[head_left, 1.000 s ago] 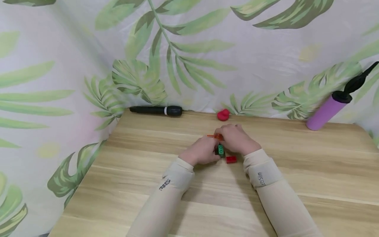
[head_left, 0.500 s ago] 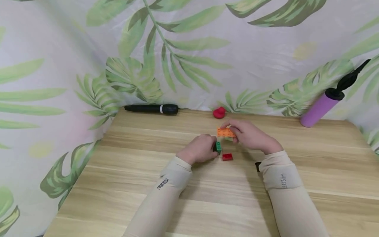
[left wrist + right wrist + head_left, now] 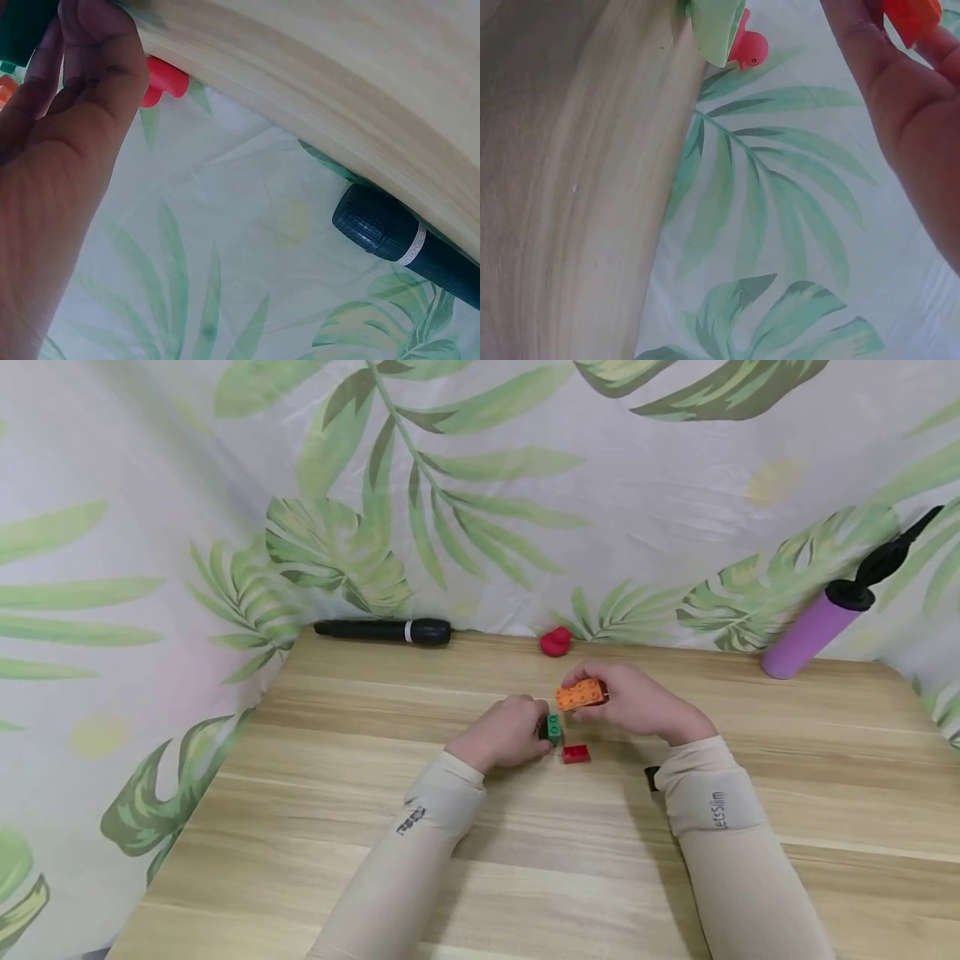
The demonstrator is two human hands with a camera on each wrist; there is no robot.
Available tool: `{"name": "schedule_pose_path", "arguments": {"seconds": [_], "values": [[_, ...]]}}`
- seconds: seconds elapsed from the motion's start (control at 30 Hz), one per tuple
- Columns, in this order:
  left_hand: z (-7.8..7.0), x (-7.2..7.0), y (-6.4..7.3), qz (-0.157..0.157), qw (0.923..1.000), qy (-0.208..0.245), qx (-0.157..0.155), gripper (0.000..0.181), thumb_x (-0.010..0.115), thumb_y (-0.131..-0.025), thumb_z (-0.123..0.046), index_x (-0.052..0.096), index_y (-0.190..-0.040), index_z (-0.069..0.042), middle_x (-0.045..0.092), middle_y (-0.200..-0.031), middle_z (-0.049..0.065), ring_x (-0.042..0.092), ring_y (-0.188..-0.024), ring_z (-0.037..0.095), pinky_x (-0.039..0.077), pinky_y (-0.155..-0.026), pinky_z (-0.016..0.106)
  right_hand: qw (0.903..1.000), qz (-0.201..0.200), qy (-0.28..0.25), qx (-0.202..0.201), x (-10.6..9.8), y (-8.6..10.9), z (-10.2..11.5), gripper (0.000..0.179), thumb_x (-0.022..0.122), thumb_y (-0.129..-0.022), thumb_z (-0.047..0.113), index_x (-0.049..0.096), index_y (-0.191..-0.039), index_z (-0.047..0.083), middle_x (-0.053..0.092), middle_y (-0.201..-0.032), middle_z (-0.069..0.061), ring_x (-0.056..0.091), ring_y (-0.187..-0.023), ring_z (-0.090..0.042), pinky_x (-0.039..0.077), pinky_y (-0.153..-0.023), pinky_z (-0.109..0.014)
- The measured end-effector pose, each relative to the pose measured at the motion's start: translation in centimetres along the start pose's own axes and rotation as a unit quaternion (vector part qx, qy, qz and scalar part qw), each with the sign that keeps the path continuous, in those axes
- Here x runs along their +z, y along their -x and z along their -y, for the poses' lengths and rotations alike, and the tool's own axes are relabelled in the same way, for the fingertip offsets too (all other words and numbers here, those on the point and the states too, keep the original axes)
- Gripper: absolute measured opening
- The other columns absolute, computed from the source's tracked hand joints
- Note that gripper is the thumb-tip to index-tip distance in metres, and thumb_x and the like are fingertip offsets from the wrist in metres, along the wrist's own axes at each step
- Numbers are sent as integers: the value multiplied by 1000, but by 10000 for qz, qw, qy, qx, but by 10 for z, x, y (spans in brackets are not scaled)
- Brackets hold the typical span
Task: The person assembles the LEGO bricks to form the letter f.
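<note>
In the head view my left hand (image 3: pixel 504 735) grips a dark green toy brick (image 3: pixel 553 729) low over the table. My right hand (image 3: pixel 633 700) pinches an orange studded toy brick (image 3: pixel 579 694) just beyond it, tilted with its studs showing. A small red toy brick (image 3: pixel 576 754) lies on the table in front of the green one. The left wrist view catches a corner of the green brick (image 3: pixel 26 30) at the fingers. From the right wrist, a pale green curved piece (image 3: pixel 716 30) shows near the table edge; the orange brick (image 3: pixel 913 16) sits between my fingers.
A red toy duck (image 3: pixel 555 642) stands at the table's back edge. To its left lies a black microphone-like object (image 3: pixel 390 632) with a white band. A purple hand pump (image 3: pixel 806 631) leans at the back right. Leaf-patterned cloth (image 3: pixel 480 485) hangs behind the wooden table (image 3: pixel 517 877).
My right hand has moved right, away from the left hand, lifting the orange brick and then tilting it. The left hand stays at the green brick.
</note>
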State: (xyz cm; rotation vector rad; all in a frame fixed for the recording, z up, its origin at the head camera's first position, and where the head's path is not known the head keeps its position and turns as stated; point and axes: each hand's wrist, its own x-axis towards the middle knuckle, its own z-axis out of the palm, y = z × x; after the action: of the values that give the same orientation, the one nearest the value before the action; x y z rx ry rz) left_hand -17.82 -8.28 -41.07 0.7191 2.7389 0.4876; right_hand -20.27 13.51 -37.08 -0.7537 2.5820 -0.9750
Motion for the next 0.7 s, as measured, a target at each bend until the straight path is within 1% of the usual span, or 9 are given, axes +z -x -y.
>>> {"name": "schedule_pose_path", "arguments": {"seconds": [0.07, 0.2, 0.27, 0.33, 0.4, 0.47, 0.53, 0.63, 0.7], "values": [[0, 0, 0, 5, 10000, 12, -12, 20, 78, -96, -24, 70, -105, -8, 64, -91, 4, 59, -81, 18, 52, -74, 32, 9999, -37, 39, 109, 0, 1, 1, 32, 81, -92, 9, 68, -121, 15, 70, -118, -7, 63, -105, -25, 50, -96, -44], [1, -1, 1, 15, 9999, 116, 14, 22, 78, -96, -24, 70, -107, -7, 64, -90, 3, 58, -82, 17, 52, -75, 32, 9996, -31, 203, 204, -1, 1, 0, 29, 78, -94, 10, 66, -119, 17, 70, -120, -8, 63, -106, -27, 49, -97, -46], [3, -3, 2, 59, 9997, 237, 33, 29, 79, -96, -26, 70, -116, -6, 65, -90, 2, 59, -82, 16, 53, -79, 32, 9994, -7, 273, 206, -1, 1, 0, 29, 77, -95, 11, 64, -120, 16, 70, -122, -9, 63, -107, -27, 50, -97, -47], [6, -7, 5, 137, 9989, 444, 35, 41, 80, -96, -29, 68, -127, -5, 67, -88, 3, 60, -81, 16, 54, -82, 33, 9993, 24, 307, 193, 0, 0, 0, 31, 77, -96, 13, 62, -122, 14, 70, -123, -10, 63, -107, -27, 50, -96, -47], [10, -13, 8, 129, 9976, 676, -11, 51, 80, -95, -30, 64, -135, -4, 69, -90, 4, 61, -83, 16, 54, -85, 34, 9992, 47, 334, 211, 1, -1, 1, 33, 77, -96, 15, 60, -125, 13, 69, -121, -11, 64, -104, -27, 51, -94, -45], [14, -20, 11, 15, 9961, 883, -88, 54, 81, -95, -31, 63, -138, -5, 71, -95, 6, 63, -86, 17, 54, -87, 35, 9991, 61, 353, 207, 3, -2, 1, 36, 77, -96, 16, 59, -126, 12, 69, -119, -11, 64, -101, -26, 52, -91, -43], [17, -27, 13, -217, 9945, 1020, -74, 52, 81, -94, -29, 64, -137, -4, 71, -101, 7, 64, -89, 18, 55, -86, 36, 9991, 67, 372, 174, 4, -3, 2, 36, 77, -96, 17, 58, -126, 10, 69, -117, -11, 64, -98, -25, 52, -89, -41], [18, -33, 14, -531, 9925, 1100, 59, 48, 81, -95, -27, 66, -135, -5, 72, -104, 8, 65, -91, 19, 55, -85, 35, 9994, 107, 332, 56, 6, -4, 3, 33, 76, -97, 18, 60, -124, 9, 69, -112, -9, 63, -96, -24, 52, -87, -39], [18, -35, 13, -641, 9914, 1126, 187, 47, 81, -95, -27, 67, -134, -5, 72, -104, 7, 66, -90, 19, 55, -84, 34, 9995, 145, 276, -18, 7, -4, 4, 31, 76, -98, 19, 61, -124, 9, 68, -110, -8, 63, -95, -23, 52, -86, -38]]}}
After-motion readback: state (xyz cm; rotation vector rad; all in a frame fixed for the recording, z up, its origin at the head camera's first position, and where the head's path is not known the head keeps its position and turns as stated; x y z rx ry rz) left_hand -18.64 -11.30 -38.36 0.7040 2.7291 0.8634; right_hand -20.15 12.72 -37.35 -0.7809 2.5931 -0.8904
